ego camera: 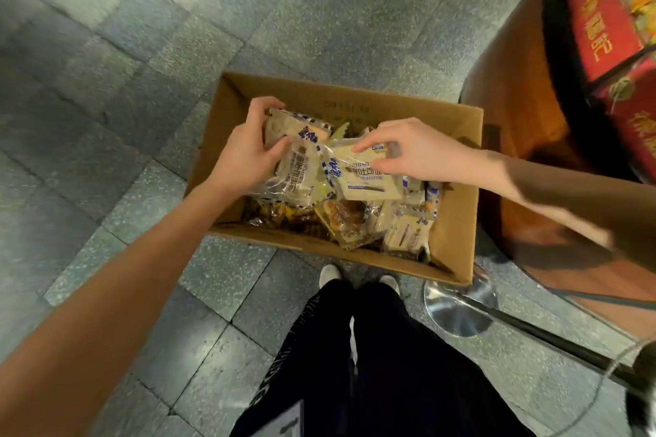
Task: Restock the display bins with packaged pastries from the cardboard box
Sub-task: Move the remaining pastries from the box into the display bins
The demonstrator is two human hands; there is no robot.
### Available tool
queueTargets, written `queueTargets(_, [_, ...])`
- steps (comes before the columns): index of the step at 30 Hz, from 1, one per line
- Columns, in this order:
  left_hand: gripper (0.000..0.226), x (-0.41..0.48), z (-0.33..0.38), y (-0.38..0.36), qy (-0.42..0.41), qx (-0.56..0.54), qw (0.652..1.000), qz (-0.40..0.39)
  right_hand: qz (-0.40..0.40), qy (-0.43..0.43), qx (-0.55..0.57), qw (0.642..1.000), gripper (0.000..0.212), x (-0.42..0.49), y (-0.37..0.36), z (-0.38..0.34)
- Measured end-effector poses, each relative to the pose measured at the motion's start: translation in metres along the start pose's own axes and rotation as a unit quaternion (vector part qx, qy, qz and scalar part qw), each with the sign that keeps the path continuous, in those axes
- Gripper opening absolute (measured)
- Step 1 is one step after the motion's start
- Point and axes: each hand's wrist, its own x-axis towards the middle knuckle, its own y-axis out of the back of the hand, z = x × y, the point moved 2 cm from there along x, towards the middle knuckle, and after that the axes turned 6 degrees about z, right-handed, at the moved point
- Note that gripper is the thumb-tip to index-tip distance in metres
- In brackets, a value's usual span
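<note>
Left hand (248, 149) grips a stack of pastry packets (294, 160); right hand (408, 149) pinches another packet (365, 177) over the cardboard box (458, 223) on grey floor tiles (124, 82).

My left hand (245, 152) covers an end of the left packet (298, 167), my right hand (415, 149) the top of the right packet (369, 181). The red display bin (603, 32) runs off the right edge, contents blurred.

The bare left forearm reaches in from 7 o'clock, and the left hand (245, 149) grips a clear-wrapped pale pastry packet (296, 167) from above. The right hand (415, 152), entering from 3 o'clock, pinches a second clear-wrapped packet (369, 177).
</note>
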Motion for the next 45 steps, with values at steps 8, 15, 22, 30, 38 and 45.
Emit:
queueTargets(8, [0.043,-0.026,0.017,0.098,-0.009,0.000,0.994,0.106,0.003,0.081,-0.035,0.996,0.033,0.036,0.023,-0.077])
queueTargets(15, [0.045,-0.083,0.028,0.151,0.028,0.039,0.985,0.166,-0.029,0.180,-0.052,0.982,0.031,0.046,0.020,-0.129])
queueTargets(22, [0.033,-0.193,0.046,0.165,0.137,0.007,0.944,0.300,-0.098,0.300,-0.057,0.947,0.031,0.029,0.005,-0.183])
queueTargets(30, [0.021,-0.342,0.069,0.136,0.240,-0.041,0.862,0.446,-0.195,0.392,0.001,0.899,0.029,-0.023,-0.049,-0.240])
queueTargets(38, [0.023,-0.489,0.089,0.113,0.325,-0.072,0.768,0.547,-0.314,0.478,-0.012,0.820,0.027,-0.087,-0.133,-0.316])
queueTargets(45, [0.024,-0.640,0.084,0.085,0.417,-0.106,0.666,0.609,-0.412,0.515,-0.036,0.750,0.028,-0.164,-0.234,-0.389])
